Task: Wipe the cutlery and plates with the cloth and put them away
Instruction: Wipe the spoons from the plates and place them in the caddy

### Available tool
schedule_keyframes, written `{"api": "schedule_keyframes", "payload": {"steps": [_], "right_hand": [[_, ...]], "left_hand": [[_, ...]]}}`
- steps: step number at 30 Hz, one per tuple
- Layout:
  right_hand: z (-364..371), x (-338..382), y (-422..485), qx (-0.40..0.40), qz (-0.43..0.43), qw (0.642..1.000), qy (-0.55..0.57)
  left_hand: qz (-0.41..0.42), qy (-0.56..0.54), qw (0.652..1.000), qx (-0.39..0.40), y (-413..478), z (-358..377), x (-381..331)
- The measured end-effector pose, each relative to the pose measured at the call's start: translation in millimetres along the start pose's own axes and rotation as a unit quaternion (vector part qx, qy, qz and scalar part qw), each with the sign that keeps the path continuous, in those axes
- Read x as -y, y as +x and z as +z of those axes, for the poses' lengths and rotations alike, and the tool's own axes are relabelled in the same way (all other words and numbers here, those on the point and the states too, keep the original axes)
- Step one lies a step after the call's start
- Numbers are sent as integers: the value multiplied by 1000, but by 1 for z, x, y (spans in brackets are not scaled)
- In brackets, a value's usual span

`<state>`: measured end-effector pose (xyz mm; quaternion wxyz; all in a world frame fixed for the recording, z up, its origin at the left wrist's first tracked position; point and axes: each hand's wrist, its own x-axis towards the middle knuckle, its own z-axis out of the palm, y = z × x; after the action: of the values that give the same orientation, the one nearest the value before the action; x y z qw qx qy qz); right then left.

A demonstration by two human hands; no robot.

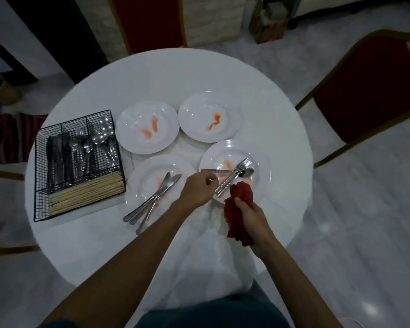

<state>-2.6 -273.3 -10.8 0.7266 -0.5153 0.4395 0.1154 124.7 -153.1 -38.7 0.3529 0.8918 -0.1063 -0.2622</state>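
Observation:
Several white plates with orange smears sit on the round white table [166, 74]. My left hand [198, 189] pinches the handles of forks and a spoon [239, 171] lying across the near right plate [262, 162]. My right hand [249, 215] grips a red cloth [237, 209] just beside that plate's near rim. Three knives [155, 198] lie across the near left plate [137, 183]. The two far plates [147, 127] [208, 117] hold no cutlery.
A black wire caddy [77, 162] at the table's left holds knives, forks, spoons and wooden chopsticks. Red chairs stand at the right [369, 86] and at the back [147, 20]. The floor is pale marble.

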Motion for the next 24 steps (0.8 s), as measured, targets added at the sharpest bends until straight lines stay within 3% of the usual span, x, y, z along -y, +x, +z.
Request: {"api": "schedule_keyframes", "payload": {"steps": [5,12,18,24], "right_hand": [[-44,0,-12,-10,8,1000,-24],[-79,5,-16,16,-13,998,-59],[-94,11,-16,33,-28,997,-58],[-98,16,-9,51,-36,997,-50]], "left_hand": [[-16,120,993,5,19,36,-12],[-55,261,962,-51,10,66,-15],[-118,179,973,-81,8,66,-19],[-156,94,982,-42,-5,60,-14]]}}
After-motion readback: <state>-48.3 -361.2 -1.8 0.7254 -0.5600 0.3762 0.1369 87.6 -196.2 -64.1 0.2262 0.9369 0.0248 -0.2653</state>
